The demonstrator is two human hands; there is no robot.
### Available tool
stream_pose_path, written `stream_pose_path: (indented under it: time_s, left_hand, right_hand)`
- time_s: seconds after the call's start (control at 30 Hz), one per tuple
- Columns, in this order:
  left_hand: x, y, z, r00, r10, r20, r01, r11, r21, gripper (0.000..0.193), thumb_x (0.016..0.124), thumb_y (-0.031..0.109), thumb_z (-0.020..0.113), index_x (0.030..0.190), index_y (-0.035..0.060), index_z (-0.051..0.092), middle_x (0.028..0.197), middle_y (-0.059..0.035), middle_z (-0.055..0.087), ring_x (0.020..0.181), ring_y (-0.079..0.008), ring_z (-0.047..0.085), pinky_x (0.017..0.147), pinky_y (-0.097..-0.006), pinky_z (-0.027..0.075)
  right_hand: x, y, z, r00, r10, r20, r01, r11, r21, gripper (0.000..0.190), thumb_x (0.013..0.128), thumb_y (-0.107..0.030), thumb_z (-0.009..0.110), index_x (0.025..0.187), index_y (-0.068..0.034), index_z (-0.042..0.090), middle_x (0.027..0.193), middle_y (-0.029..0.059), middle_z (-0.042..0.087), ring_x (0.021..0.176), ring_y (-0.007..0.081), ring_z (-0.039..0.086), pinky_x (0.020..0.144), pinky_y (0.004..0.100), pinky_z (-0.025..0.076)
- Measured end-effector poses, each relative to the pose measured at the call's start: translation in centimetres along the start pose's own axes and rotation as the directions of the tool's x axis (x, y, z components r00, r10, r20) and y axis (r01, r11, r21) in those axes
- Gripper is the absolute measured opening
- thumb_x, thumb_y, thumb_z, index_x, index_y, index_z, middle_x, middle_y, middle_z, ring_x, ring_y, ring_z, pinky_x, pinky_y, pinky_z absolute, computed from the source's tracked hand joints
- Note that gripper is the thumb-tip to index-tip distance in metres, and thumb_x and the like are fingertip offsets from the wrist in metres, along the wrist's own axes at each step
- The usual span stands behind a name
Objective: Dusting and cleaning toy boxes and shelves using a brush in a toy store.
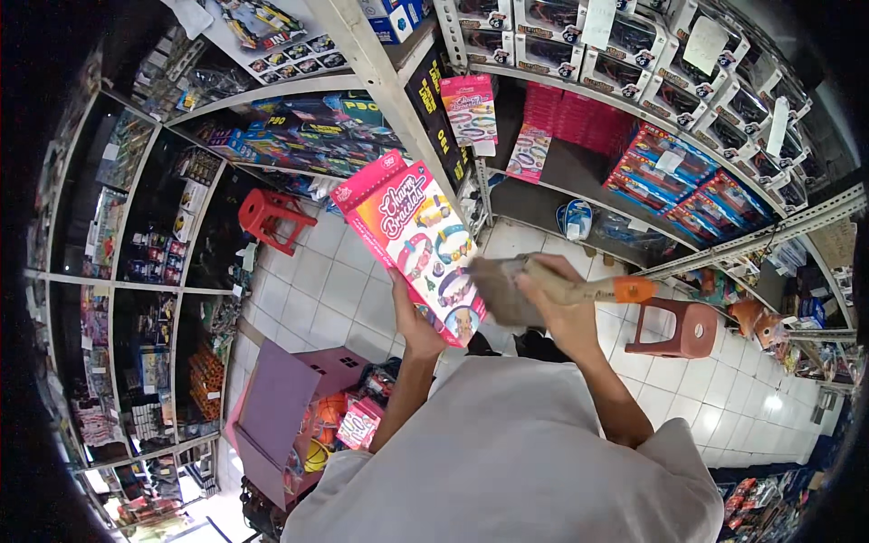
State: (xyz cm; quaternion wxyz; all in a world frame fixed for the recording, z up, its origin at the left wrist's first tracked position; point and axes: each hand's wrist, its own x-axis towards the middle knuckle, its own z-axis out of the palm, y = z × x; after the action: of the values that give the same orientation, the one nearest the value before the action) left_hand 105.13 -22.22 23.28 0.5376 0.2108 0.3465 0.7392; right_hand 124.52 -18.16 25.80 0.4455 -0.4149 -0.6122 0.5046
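My left hand (417,319) holds a pink charm bracelet kit box (422,248) by its lower left edge, tilted, with its printed front facing up. In my right hand (558,305) is a wide paintbrush with a wooden handle (592,292) and an orange handle end. Its bristles (501,292) are blurred and lie at the right edge of the box; whether they touch it I cannot tell. Ahead on a shelf, a similar pink box (529,153) lies in front of a row of pink boxes (584,122). Another pink pack (470,112) hangs from the shelf post.
Red plastic stool (275,217) stands on the tiled floor (339,288) at left, a brownish-pink one (679,329) at right. A purple cardboard box (278,400) with balls sits by my left elbow. Metal shelving (380,75) with boxed toys surrounds me.
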Motion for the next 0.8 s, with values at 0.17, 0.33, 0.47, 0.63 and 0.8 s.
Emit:
stream_pose_path:
  time_s: [0.17, 0.33, 0.47, 0.63, 0.8]
  left_hand:
    - [0.6, -0.9, 0.1, 0.997, 0.02, -0.08, -0.033, 0.984, -0.173, 0.064, 0.101, 0.055, 0.033, 0.138, 0.0045, 0.04, 0.13, -0.0122, 0.055, 0.117, -0.0252, 0.058, 0.099, -0.0413, 0.047]
    - [1.2, -2.1, 0.2, 0.98, 0.056, -0.191, -0.055, 0.998, 0.01, 0.068, 0.1, 0.059, 0.03, 0.136, 0.0023, 0.041, 0.128, -0.0125, 0.056, 0.115, -0.0244, 0.059, 0.098, -0.0422, 0.047]
    - [1.2, -1.5, 0.5, 0.988, 0.086, -0.129, -0.067, 0.987, 0.144, 0.064, 0.101, 0.055, 0.033, 0.136, 0.0012, 0.039, 0.131, -0.0123, 0.052, 0.117, -0.0219, 0.056, 0.098, -0.0385, 0.047]
    - [1.1, -0.2, 1.0, 0.987, 0.158, -0.022, -0.154, 0.978, 0.14, 0.047, 0.105, 0.033, 0.041, 0.139, 0.0012, 0.035, 0.132, -0.0102, 0.05, 0.119, -0.0176, 0.053, 0.098, -0.0366, 0.045]
    - [1.0, -0.5, 1.5, 0.993, 0.073, -0.093, -0.067, 0.996, 0.066, 0.043, 0.105, 0.027, 0.043, 0.139, 0.0026, 0.037, 0.131, -0.0094, 0.05, 0.118, -0.0158, 0.052, 0.098, -0.0333, 0.044]
  right_hand:
    - [0.7, 1.2, 0.0, 0.958, 0.147, -0.246, -0.125, 0.987, 0.104, 0.028, 0.089, -0.015, 0.07, 0.109, 0.003, 0.061, 0.101, 0.0082, 0.07, 0.087, 0.0115, 0.064, 0.078, 0.0247, 0.051]
    - [-3.3, -2.6, 1.8, 0.987, -0.09, 0.135, 0.097, 0.994, -0.045, 0.033, 0.081, -0.011, 0.078, 0.109, -0.001, 0.064, 0.102, 0.011, 0.07, 0.084, 0.0175, 0.07, 0.074, 0.0296, 0.057]
    - [-2.9, -2.6, 1.9, 0.821, -0.522, 0.23, 0.565, 0.802, -0.195, 0.029, 0.083, -0.01, 0.076, 0.107, 0.001, 0.065, 0.101, 0.0115, 0.07, 0.085, 0.0181, 0.07, 0.074, 0.0285, 0.056]
    - [1.6, 0.4, -0.9, 0.975, 0.037, -0.219, -0.065, 0.99, -0.122, 0.025, 0.087, -0.012, 0.072, 0.106, 0.002, 0.066, 0.1, 0.0134, 0.07, 0.093, 0.0152, 0.066, 0.081, 0.0268, 0.053]
    - [1.1, 0.8, -0.3, 0.963, -0.201, -0.179, 0.156, 0.959, -0.236, 0.026, 0.085, -0.011, 0.075, 0.105, 0.002, 0.066, 0.102, 0.0131, 0.07, 0.091, 0.0143, 0.067, 0.08, 0.0266, 0.053]
